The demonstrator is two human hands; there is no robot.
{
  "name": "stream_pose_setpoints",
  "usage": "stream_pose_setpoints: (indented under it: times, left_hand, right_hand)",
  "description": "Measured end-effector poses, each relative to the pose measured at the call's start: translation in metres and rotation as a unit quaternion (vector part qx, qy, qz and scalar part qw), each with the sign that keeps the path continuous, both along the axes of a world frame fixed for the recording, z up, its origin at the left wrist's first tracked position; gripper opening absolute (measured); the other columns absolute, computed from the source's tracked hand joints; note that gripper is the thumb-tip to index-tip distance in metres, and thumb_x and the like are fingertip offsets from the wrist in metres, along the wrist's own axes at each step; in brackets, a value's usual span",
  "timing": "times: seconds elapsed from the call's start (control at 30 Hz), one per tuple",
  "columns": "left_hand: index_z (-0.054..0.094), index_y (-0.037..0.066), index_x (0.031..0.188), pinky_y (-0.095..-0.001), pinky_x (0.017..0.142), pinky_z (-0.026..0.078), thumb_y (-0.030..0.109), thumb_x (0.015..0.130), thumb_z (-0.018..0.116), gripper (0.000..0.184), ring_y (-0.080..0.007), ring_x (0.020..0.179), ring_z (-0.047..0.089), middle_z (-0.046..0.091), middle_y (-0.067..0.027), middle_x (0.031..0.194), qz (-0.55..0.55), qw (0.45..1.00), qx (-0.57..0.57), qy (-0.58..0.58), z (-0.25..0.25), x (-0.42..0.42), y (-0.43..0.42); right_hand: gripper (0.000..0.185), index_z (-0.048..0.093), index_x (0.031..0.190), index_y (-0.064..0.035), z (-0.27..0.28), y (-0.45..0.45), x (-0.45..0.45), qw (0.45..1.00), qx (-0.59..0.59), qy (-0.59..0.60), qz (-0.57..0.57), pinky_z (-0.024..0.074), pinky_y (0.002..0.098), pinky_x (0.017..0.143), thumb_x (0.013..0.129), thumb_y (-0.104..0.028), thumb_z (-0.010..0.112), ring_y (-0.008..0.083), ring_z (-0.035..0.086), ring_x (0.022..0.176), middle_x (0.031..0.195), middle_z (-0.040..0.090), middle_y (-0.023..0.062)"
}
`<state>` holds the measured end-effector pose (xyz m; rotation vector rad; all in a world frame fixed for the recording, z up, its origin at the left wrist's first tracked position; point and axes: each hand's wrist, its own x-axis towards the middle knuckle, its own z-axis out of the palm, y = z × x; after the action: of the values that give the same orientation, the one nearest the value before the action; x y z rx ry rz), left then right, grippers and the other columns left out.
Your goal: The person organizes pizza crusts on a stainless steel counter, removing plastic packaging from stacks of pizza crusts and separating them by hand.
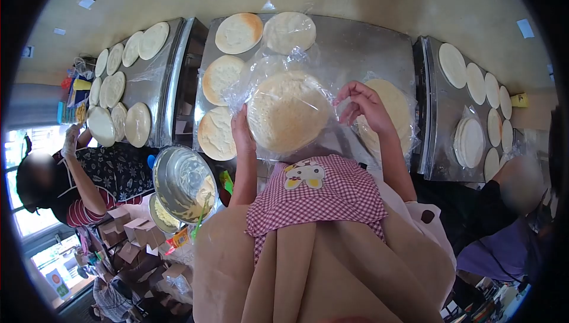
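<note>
no readable text, labels or numbers — the printing in view is too small.

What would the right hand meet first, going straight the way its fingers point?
Right hand: probably the near side of the clear plastic bag around the round bread. Depth is unclear, so the fingertips may already touch it.

Tan cloth [296, 269] in folds adjoins a red-checked bib [349, 207] bearing a cartoon face [304, 176].
</note>
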<state>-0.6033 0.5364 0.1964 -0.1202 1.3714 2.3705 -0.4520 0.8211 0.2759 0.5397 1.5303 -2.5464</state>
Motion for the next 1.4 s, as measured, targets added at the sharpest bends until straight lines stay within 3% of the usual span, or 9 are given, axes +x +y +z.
stream_pose_setpoints:
  times: [0.1,0.2,0.5,0.77,0.97,1.07,1.13,1.2,1.4]
  left_hand:
    - [0.053,-0.004,0.107,-0.0299,0.086,0.044,0.019,0.087,0.054,0.030,-0.0176,0.097,0.056,0.059,-0.0110,0.106,0.013,1.000,-0.008,-0.010,0.000,0.004,0.003]
    - [0.054,-0.003,0.109,-0.0293,0.087,0.044,0.019,0.088,0.052,0.030,-0.0173,0.099,0.056,0.059,-0.0106,0.106,-0.006,0.999,-0.039,0.006,0.003,0.009,0.005]
    - [0.053,-0.004,0.112,-0.0297,0.093,0.036,0.024,0.087,0.055,0.038,-0.0186,0.105,0.050,0.055,-0.0105,0.111,0.074,0.984,-0.159,-0.019,0.001,0.011,-0.001]
    - [0.053,-0.001,0.104,-0.0294,0.085,0.039,0.027,0.087,0.056,0.033,-0.0148,0.095,0.050,0.055,-0.0066,0.103,0.144,0.977,-0.159,-0.021,-0.022,-0.008,-0.029]
    - [0.053,-0.004,0.113,-0.0292,0.090,0.038,0.025,0.088,0.054,0.039,-0.0164,0.099,0.051,0.056,-0.0076,0.105,0.215,0.965,-0.150,0.000,-0.021,-0.032,-0.063]
    - [0.049,-0.007,0.115,-0.0325,0.094,0.036,0.024,0.089,0.053,0.041,-0.0186,0.102,0.049,0.054,-0.0111,0.110,0.262,0.956,-0.127,0.029,-0.008,-0.037,-0.075]
    - [0.049,-0.007,0.115,-0.0331,0.094,0.036,0.024,0.089,0.052,0.040,-0.0189,0.101,0.049,0.053,-0.0115,0.109,0.256,0.958,-0.124,0.031,0.009,-0.037,-0.079]
    - [0.050,-0.006,0.114,-0.0329,0.092,0.036,0.023,0.089,0.052,0.039,-0.0188,0.100,0.050,0.054,-0.0110,0.108,0.279,0.951,-0.124,0.038,0.021,-0.040,-0.076]
    - [0.051,-0.006,0.110,-0.0323,0.090,0.038,0.023,0.089,0.051,0.036,-0.0191,0.097,0.050,0.054,-0.0102,0.107,0.254,0.957,-0.120,0.073,0.027,-0.057,-0.058]
  right_hand:
    - [0.023,0.055,0.103,-0.0028,-0.019,-0.013,-0.011,0.950,0.291,-0.109,-0.015,0.0470,0.0256,0.075,0.082,-0.011,0.059,0.0196,0.058,0.088,0.095,0.060,0.0076]
    - [0.038,0.056,0.112,-0.0041,-0.039,-0.024,-0.019,0.866,0.495,0.047,0.041,0.0457,0.0293,0.079,0.080,-0.024,0.065,0.0172,0.058,0.090,0.095,0.061,0.0075]
    - [0.047,0.052,0.118,-0.0015,-0.046,-0.031,-0.025,0.988,0.126,-0.051,-0.071,0.0448,0.0279,0.083,0.079,-0.021,0.069,0.0147,0.056,0.096,0.107,0.060,0.0066]
    - [0.040,0.054,0.111,-0.0022,-0.033,0.051,-0.077,0.887,0.278,0.153,-0.337,0.0457,0.0246,0.073,0.078,-0.018,0.070,0.0103,0.056,0.085,0.097,0.061,0.0048]
    - [0.048,0.055,0.117,-0.0107,-0.037,0.111,-0.073,0.854,0.496,0.102,-0.117,0.0430,0.0251,0.083,0.076,-0.032,0.070,0.0142,0.056,0.094,0.107,0.060,0.0054]
    - [0.064,0.046,0.127,-0.0157,-0.084,0.135,-0.027,0.729,0.684,0.026,-0.011,0.0331,0.0369,0.100,0.072,-0.035,0.072,0.0253,0.043,0.119,0.128,0.047,0.0133]
    - [0.083,0.035,0.134,-0.0216,-0.095,0.120,0.014,0.658,0.716,-0.218,0.080,0.0179,0.0548,0.105,0.064,-0.048,0.072,0.0378,0.019,0.133,0.141,0.029,0.0172]
    - [0.103,0.030,0.138,-0.0257,-0.131,0.100,0.058,0.647,0.727,-0.202,0.110,0.0155,0.0668,0.098,0.051,-0.058,0.074,0.0420,0.012,0.133,0.145,0.018,0.0165]
    - [0.078,0.034,0.136,-0.0296,-0.124,0.026,0.098,0.608,0.763,-0.203,0.087,0.0165,0.0636,0.100,0.068,-0.041,0.070,0.0418,0.014,0.133,0.145,0.020,0.0148]
